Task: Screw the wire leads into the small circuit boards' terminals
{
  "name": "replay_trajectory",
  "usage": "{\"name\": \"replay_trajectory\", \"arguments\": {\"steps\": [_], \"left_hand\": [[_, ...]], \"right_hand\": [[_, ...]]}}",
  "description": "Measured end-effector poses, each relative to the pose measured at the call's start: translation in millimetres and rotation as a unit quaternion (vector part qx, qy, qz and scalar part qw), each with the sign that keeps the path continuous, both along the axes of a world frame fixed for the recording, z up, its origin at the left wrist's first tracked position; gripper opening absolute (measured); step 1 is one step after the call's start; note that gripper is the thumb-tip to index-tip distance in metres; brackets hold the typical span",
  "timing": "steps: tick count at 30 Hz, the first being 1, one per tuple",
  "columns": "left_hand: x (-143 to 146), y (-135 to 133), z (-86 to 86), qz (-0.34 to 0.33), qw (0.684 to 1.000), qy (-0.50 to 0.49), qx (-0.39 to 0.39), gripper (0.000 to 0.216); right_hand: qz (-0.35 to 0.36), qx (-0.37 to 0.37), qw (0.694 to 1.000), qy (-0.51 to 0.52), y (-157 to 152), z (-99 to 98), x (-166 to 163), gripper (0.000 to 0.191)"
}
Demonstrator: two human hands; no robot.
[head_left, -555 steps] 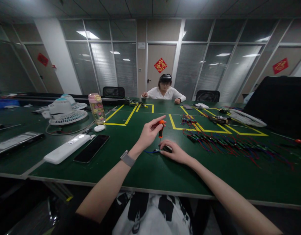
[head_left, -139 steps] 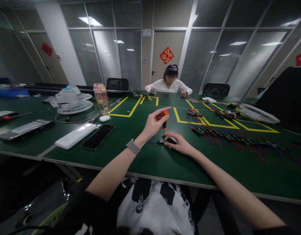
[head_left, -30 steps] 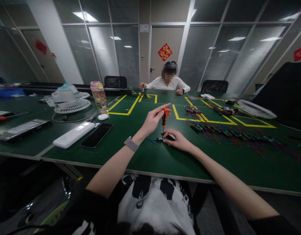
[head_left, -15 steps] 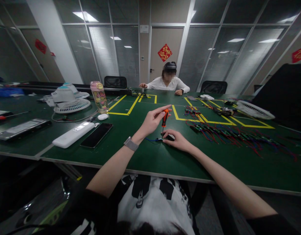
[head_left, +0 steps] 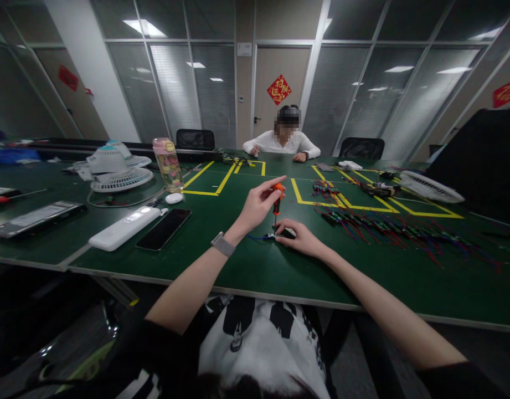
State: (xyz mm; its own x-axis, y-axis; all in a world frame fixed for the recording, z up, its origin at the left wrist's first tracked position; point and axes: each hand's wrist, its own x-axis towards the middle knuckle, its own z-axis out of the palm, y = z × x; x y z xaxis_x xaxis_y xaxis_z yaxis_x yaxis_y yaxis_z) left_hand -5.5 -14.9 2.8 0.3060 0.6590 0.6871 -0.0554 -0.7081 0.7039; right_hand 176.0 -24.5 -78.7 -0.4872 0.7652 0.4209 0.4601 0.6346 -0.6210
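An orange-and-black screwdriver point(head_left: 277, 206) stands nearly upright, its shaft pointing down at a small dark part with a pale top face point(head_left: 271, 236) on the green table. My left hand point(head_left: 258, 204) is closed around the screwdriver's handle from the left, with the index finger stretched over its top. Low on the table, my right hand point(head_left: 297, 237) pinches the small dark part from the right, fingers curled round it and partly hiding it. A blue wire point(head_left: 257, 238) runs out from the part's left side.
To the right lie several circuit boards with red and blue wires point(head_left: 375, 228). Left are a black phone point(head_left: 164, 229), a long white device point(head_left: 125, 228), a bottle point(head_left: 168, 165) and white fans point(head_left: 120, 172). Opposite sits a person in a white top point(head_left: 271, 143).
My left hand and the screwdriver handle have shifted very slightly left; the right hand holds its place. Across the table, the person's hand on the left side has drawn inward.
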Motion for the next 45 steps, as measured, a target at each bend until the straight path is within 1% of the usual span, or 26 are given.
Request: {"name": "replay_trajectory", "arguments": {"steps": [3, 5, 6, 10, 11, 12, 14, 16, 17, 20, 21, 22, 26, 27, 28, 31, 32, 33, 37, 39, 42, 43, 45], "left_hand": [[0.9, -0.6, -1.9, 0.079, 0.997, -0.004, 0.025, 0.031], [1.0, -0.8, -1.5, 0.095, 0.995, 0.004, 0.038, 0.029], [1.0, -0.8, -1.0, 0.084, 0.996, 0.005, 0.036, 0.029], [1.3, -0.9, 0.6, -0.006, 1.000, -0.011, -0.016, 0.035], [1.5, -1.0, 0.4, -0.007, 1.000, -0.015, -0.022, 0.034], [1.7, -1.3, 0.0, 0.006, 1.000, -0.017, -0.019, 0.033], [1.9, -1.8, -0.9, 0.048, 0.999, -0.012, 0.004, 0.032], [2.1, -2.2, -1.3, 0.064, 0.998, 0.000, 0.021, 0.031], [2.3, -2.3, -1.2, 0.055, 0.998, 0.003, 0.020, 0.031], [3.1, -1.8, -1.0, -0.001, 1.000, -0.006, -0.010, 0.035], [3.5, -1.5, -1.3, -0.007, 1.000, -0.014, -0.016, 0.035], [3.7, -1.1, -1.6, 0.002, 1.000, -0.021, -0.015, 0.034], [3.0, 0.8, -2.6, 0.099, 0.994, -0.032, 0.016, 0.027], [2.5, 1.4, -2.3, 0.104, 0.994, -0.030, 0.016, 0.026], [2.1, 1.9, -1.9, 0.095, 0.995, -0.029, 0.012, 0.026], [2.0, 3.0, -1.3, 0.019, 0.999, -0.031, -0.021, 0.032], [2.3, 2.9, -1.6, 0.004, 0.999, -0.034, -0.027, 0.033], [2.8, 2.7, -2.1, 0.004, 0.999, -0.036, -0.027, 0.032], [3.9, 0.7, -3.5, 0.075, 0.997, -0.022, 0.011, 0.030], [3.6, 0.0, -2.6, 0.062, 0.998, -0.014, 0.010, 0.030], [2.7, -0.2, -0.9, 0.002, 1.000, -0.015, -0.019, 0.034], [2.4, -0.2, -0.7, 0.001, 1.000, -0.018, -0.022, 0.034], [2.0, 0.0, -0.8, 0.040, 0.999, -0.020, -0.006, 0.031]], "right_hand": [[0.001, 0.004, 1.000, -0.003, 0.1, 0.2, 0.0, 0.010], [0.006, 0.009, 1.000, -0.006, -0.3, 0.8, -0.3, 0.010], [0.010, 0.012, 1.000, -0.007, -0.5, 1.3, -0.4, 0.010], [0.020, 0.018, 1.000, -0.010, -1.4, 3.1, -0.6, 0.012], [0.021, 0.019, 1.000, -0.011, -1.5, 3.4, -0.7, 0.012], [0.022, 0.021, 0.999, -0.012, -1.6, 3.7, -0.7, 0.011], [0.023, 0.022, 0.999, -0.014, -1.7, 4.1, -0.7, 0.010], [0.023, 0.022, 0.999, -0.015, -1.9, 4.5, -0.9, 0.009], [0.024, 0.020, 0.999, -0.014, -2.1, 4.6, -1.0, 0.009], [0.024, 0.017, 0.999, -0.013, -2.1, 4.5, -1.1, 0.010], [0.023, 0.017, 1.000, -0.012, -2.0, 4.2, -1.1, 0.010], [0.021, 0.016, 1.000, -0.011, -1.7, 3.9, -1.0, 0.010], [0.010, 0.007, 1.000, -0.008, 0.2, 1.8, 0.0, 0.009], [0.009, 0.005, 1.000, -0.008, 0.6, 1.3, 0.3, 0.009], [0.008, 0.004, 1.000, -0.007, 1.0, 1.0, 0.5, 0.009], [0.005, 0.002, 1.000, -0.007, 1.4, 0.6, 1.0, 0.009], [0.005, 0.002, 1.000, -0.006, 1.4, 0.6, 1.0, 0.009], [0.004, 0.001, 1.000, -0.005, 1.3, 0.6, 1.0, 0.009], [0.003, 0.001, 1.000, -0.003, 0.8, 0.8, 0.8, 0.009], [0.003, 0.001, 1.000, -0.002, 0.5, 1.0, 0.6, 0.009], [0.004, 0.000, 1.000, 0.001, 0.3, 1.3, 0.4, 0.009], [0.004, -0.001, 1.000, 0.002, 0.2, 1.4, 0.3, 0.009], [0.003, -0.003, 1.000, 0.003, 0.2, 1.5, 0.0, 0.009]]}}
